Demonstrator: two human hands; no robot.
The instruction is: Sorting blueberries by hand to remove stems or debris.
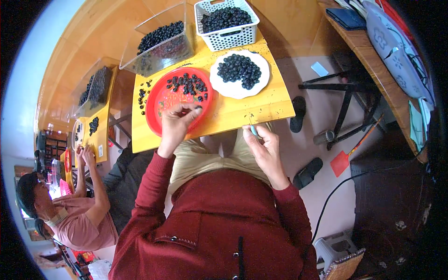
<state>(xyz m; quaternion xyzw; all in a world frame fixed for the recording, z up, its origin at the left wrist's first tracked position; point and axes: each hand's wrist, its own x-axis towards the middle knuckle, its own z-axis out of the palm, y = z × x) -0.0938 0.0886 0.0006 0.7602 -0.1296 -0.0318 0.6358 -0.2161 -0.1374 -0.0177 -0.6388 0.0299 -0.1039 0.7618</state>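
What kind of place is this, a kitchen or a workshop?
Probably a small home workshop for sorting dark berries: low yellow tables carry a red plate, a white basket and clear tubs of them, and another person works alongside.

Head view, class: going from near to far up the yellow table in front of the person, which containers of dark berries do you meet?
Red plate under the left hand → white plate → clear plastic bin and white slotted basket, roughly level at the far edge.
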